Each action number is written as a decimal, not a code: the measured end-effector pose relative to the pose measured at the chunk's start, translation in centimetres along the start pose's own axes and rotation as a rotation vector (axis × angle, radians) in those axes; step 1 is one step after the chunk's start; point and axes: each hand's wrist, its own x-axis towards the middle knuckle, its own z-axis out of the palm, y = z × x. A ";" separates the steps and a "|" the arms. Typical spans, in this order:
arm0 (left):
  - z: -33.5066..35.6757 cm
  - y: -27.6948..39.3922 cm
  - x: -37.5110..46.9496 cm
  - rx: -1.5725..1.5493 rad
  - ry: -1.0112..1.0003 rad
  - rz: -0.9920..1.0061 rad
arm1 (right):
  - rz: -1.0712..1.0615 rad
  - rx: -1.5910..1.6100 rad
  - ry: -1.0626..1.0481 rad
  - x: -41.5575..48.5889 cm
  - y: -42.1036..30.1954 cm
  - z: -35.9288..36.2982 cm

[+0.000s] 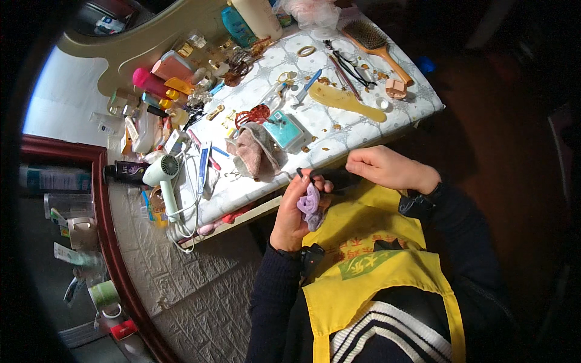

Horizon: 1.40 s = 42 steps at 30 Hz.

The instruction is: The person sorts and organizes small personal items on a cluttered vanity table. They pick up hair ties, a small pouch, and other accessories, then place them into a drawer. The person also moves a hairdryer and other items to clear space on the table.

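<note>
My left hand [297,211] is closed around a rolled lilac cloth piece [310,204] and a thin black band or cord at the fingertips, over the front of a yellow apron [376,254]. Right of it, my right hand [386,168] is curled, palm down, beside the table edge. Dark material [336,179] lies between both hands; whether the right fingers grip it is hard to tell. On the table near the left hand are a crumpled pink and grey cloth [254,152] and a teal lidded box [283,130].
A pale green hair dryer [167,181] with a white cord lies at the table's left end. Farther back are a yellow comb [347,102], a wooden hairbrush [379,45], a pink box [396,88] and several bottles. A framed mirror [102,190] borders the left side.
</note>
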 end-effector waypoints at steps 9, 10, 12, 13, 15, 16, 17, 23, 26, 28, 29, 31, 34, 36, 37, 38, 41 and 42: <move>-0.1 -0.5 -0.1 0.328 -0.103 -0.206 | 0.080 0.383 0.146 -0.3 0.6 0.5; -0.1 -0.5 -0.1 0.274 -0.116 -0.192 | -0.017 0.236 0.277 -0.1 0.8 0.8; -0.2 -0.6 0.0 0.132 -0.162 -0.163 | -0.313 -0.228 0.590 0.1 1.1 0.7; -0.2 -0.7 0.1 0.130 -0.129 -0.145 | -0.387 -0.350 0.632 0.2 1.3 0.3; -0.3 -0.8 0.1 0.043 -0.116 -0.116 | -0.536 -0.597 0.713 0.0 1.7 -0.7; -0.5 -0.7 0.0 0.049 -0.096 -0.143 | -0.507 -0.690 0.689 -0.4 1.9 -1.4; -0.6 -0.6 -0.1 0.014 -0.074 -0.106 | -0.487 -0.711 0.722 -0.8 2.1 -2.2; -1.6 0.9 -0.7 -0.306 -0.128 -0.038 | -0.388 -0.664 0.968 -5.2 3.7 -8.5; -1.6 0.9 -0.5 -0.414 -0.174 -0.014 | -0.343 -0.758 1.193 -6.9 4.4 -11.6; -1.4 1.0 -0.5 -0.458 -0.203 0.014 | -0.355 -0.748 1.328 -7.7 4.4 -13.1; -1.2 1.1 -0.5 -0.502 -0.207 0.030 | -0.396 -0.650 1.363 -8.1 4.2 -13.5; -0.9 1.2 -0.6 -0.510 -0.255 0.027 | -0.374 -0.339 1.312 -8.2 3.6 -13.4; -0.3 0.9 -0.4 -0.495 -0.291 0.003 | -0.561 0.059 0.883 -5.1 3.2 -10.2; 0.1 0.4 -0.3 -0.468 -0.299 -0.020 | -0.402 0.344 0.703 -3.1 2.5 -6.3; 0.3 0.1 -0.3 -0.446 -0.281 -0.033 | -0.392 0.397 0.592 -1.8 1.9 -4.6; 0.5 -0.1 -0.3 -0.424 -0.261 -0.043 | -0.348 0.553 0.461 -0.6 1.3 -2.7; 0.7 -0.3 -0.4 -0.357 -0.241 -0.026 | -0.099 0.763 0.056 1.1 -0.9 1.4; 0.6 -0.2 -0.5 -0.338 -0.207 -0.004 | -0.007 0.800 0.011 1.6 -1.4 2.3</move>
